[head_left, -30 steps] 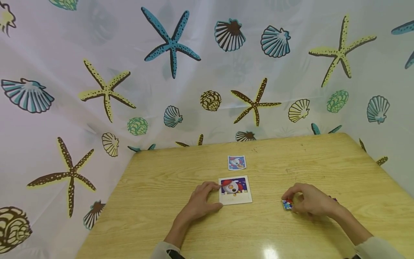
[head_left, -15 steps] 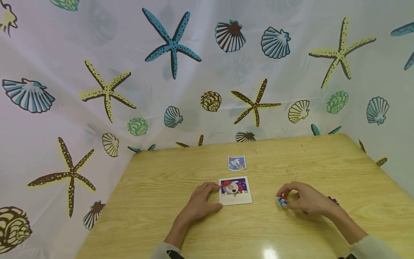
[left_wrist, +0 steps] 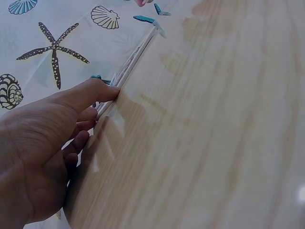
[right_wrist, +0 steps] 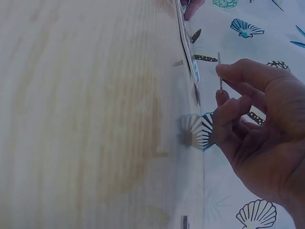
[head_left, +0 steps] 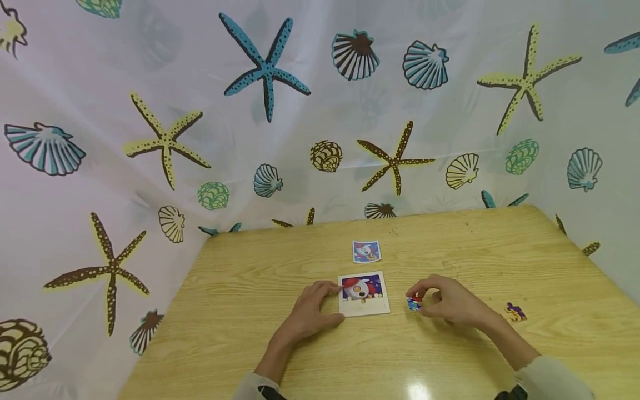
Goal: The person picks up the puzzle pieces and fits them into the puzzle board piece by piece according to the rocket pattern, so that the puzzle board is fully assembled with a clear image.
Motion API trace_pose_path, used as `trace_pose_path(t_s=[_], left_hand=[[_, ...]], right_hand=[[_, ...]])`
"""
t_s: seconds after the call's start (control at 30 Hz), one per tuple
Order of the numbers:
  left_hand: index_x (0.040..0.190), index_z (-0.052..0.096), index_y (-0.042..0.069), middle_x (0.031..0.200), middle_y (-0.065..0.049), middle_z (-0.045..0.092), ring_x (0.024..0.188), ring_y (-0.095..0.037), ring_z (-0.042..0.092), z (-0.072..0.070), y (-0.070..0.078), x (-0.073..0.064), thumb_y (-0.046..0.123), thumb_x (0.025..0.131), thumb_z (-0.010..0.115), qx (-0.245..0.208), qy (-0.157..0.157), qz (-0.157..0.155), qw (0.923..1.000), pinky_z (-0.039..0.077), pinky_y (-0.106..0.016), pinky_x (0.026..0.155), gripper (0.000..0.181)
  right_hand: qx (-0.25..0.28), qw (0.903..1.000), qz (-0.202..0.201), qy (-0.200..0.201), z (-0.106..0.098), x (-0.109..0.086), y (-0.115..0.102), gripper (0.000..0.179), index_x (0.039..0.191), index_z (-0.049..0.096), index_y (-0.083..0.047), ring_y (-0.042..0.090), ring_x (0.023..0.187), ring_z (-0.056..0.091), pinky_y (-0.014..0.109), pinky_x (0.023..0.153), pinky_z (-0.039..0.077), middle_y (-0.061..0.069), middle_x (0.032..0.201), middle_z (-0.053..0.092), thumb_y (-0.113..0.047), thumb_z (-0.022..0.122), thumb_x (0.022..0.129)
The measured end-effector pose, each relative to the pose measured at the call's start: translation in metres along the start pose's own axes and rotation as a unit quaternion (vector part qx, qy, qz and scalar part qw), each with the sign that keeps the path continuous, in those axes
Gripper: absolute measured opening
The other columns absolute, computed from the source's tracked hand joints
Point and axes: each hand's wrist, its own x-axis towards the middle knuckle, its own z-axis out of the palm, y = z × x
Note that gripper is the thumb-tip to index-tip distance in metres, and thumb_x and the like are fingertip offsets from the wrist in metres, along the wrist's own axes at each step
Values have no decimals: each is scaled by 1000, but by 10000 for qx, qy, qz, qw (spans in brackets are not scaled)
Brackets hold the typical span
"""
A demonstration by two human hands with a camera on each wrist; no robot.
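A square puzzle tray (head_left: 365,308) lies on the table, its upper part filled with a picture of a white figure with red and its lower part pale. At the tray's left side, my left hand (head_left: 312,311) touches the edge with spread thumb and fingertips; the left wrist view shows the thumb (left_wrist: 97,90) at that edge. Right of the tray, my right hand (head_left: 452,303) pinches a blue and red puzzle piece (head_left: 413,303) between thumb and fingers. In the right wrist view this puzzle piece (right_wrist: 220,71) appears edge-on, raised off the tabletop.
A small picture card (head_left: 366,251) lies just beyond the tray. Another puzzle piece (head_left: 515,312), purple and orange, rests on the wooden table (head_left: 260,266) right of my right hand. A cloth printed with starfish and shells (head_left: 300,111) hangs behind and at both sides.
My right hand has lifted the blue and red puzzle piece and carried it left toward the tray. The purple puzzle piece has come into fuller view. My left hand stays in place.
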Motion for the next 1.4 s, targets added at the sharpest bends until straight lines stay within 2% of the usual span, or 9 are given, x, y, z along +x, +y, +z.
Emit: trace_pose_path(t_s=[0.27, 0.7, 0.83, 1.0, 1.17, 1.27, 1.4], left_hand=[[140, 63, 17, 147, -1, 53, 142, -32, 41, -2, -1, 0, 35, 85, 83, 18, 9, -63, 10000, 28, -59, 118, 61], [141, 62, 17, 148, 0, 53, 143, -32, 40, 1, -2, -1, 36, 86, 82, -4, -40, -14, 10000, 27, -59, 119, 61], [141, 62, 18, 149, 0, 53, 143, -32, 40, 0, -2, 1, 36, 86, 81, 54, -27, 4, 10000, 27, -58, 118, 61], [140, 63, 18, 148, 0, 53, 143, -32, 40, 0, -1, 1, 37, 86, 81, 16, -22, -39, 10000, 28, -59, 118, 60], [139, 63, 19, 147, 1, 53, 142, -31, 41, 0, -1, 0, 37, 86, 81, -20, -16, -68, 10000, 29, -58, 118, 60], [140, 63, 19, 147, 1, 53, 141, -31, 41, 0, -2, 1, 37, 86, 81, -9, -21, -62, 10000, 29, -58, 117, 59], [139, 63, 18, 147, 0, 54, 141, -31, 42, 0, -3, 1, 37, 86, 82, 29, -3, -3, 10000, 30, -58, 116, 59]], right_hand=[[58, 9998, -104, 166, 14, 15, -7, 30, 122, 75, -9, 5, 51, 34, 23, 46, 36, 9, 109, 65, -12, 78, 92], [29, 9994, -125, 332, 39, 36, -19, 27, 117, 78, -10, 6, 54, 38, 23, 49, 37, 9, 107, 67, -10, 80, 90], [-70, 9991, -145, 392, 48, 43, -22, 26, 115, 79, -10, 13, 69, 48, 23, 58, 42, 7, 104, 69, -8, 81, 89], [-30, 9990, 36, 439, 60, 52, -27, 24, 110, 80, -10, 24, 91, 56, 29, 73, 46, 4, 103, 71, -6, 82, 86], [-154, 9985, -88, 511, 70, 61, -32, 22, 107, 81, -9, 28, 98, 61, 36, 85, 47, 3, 103, 72, -4, 82, 85], [-241, 9982, -255, 490, 74, 66, -33, 22, 107, 80, -6, 27, 99, 63, 40, 88, 50, 4, 103, 75, -3, 81, 85], [-262, 9982, -280, 450, 80, 73, -35, 22, 107, 80, -5, 25, 101, 64, 43, 91, 51, 4, 104, 75, -2, 81, 85]])
